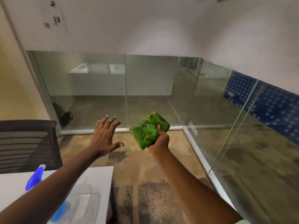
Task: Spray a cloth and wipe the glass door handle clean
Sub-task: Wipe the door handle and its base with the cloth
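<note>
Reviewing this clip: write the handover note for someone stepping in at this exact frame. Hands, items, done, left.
Left hand: empty, fingers spread, raised over the floor.
Right hand: gripping the folded green fuzzy cloth.
Blue-triggered clear spray bottle: lying on the white table, lower left, partly behind the left forearm.
Done: cloth picked up; whether it is sprayed cannot be told.
Left: spray if needed, then wipe the door handle, which is not clearly visible among the glass panels.

From my feed there's a white counter (100, 178) at lower left with a blue spray bottle (34, 177) on it (partly hidden behind an arm, lower part blurry). A dark mesh chair (27, 143) sits on the patchy brown floor (153, 183) just behind it.
</note>
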`<state>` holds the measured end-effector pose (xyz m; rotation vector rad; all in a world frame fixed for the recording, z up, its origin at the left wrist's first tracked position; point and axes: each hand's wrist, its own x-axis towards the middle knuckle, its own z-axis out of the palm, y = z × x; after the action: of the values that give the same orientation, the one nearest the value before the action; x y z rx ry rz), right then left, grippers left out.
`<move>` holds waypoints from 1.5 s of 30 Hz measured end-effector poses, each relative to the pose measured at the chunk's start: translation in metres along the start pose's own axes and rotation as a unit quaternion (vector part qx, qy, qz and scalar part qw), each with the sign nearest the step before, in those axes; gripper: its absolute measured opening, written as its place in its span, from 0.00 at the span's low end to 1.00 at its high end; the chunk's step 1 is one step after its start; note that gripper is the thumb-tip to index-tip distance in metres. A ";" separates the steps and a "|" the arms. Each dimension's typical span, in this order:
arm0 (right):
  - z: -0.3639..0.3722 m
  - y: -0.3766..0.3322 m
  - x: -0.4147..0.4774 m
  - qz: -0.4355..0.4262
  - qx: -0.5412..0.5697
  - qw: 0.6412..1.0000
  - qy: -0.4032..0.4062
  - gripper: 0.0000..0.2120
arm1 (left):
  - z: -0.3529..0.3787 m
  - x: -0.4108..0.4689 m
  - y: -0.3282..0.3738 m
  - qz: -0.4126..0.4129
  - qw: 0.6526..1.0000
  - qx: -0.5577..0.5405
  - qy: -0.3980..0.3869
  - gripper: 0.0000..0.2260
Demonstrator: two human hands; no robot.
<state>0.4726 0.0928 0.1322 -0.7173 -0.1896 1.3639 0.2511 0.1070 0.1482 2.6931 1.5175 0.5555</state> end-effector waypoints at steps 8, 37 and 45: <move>-0.087 -0.163 -0.024 -0.136 0.049 0.988 0.051 0.21 | 0.021 0.097 0.168 0.148 0.989 -0.022 0.003 0.48; -0.403 -0.546 -0.342 -0.515 0.175 0.779 0.311 0.29 | 0.131 0.149 0.841 0.625 0.768 -0.140 0.023 0.47; -0.447 -0.565 -0.400 -0.617 0.209 0.657 0.378 0.21 | 0.151 0.130 0.956 0.709 0.694 -0.110 0.062 0.47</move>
<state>1.0792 -0.4584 0.2164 -0.4952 0.2897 -0.2854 1.1498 -0.2693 0.2095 3.0290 -0.9548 0.7511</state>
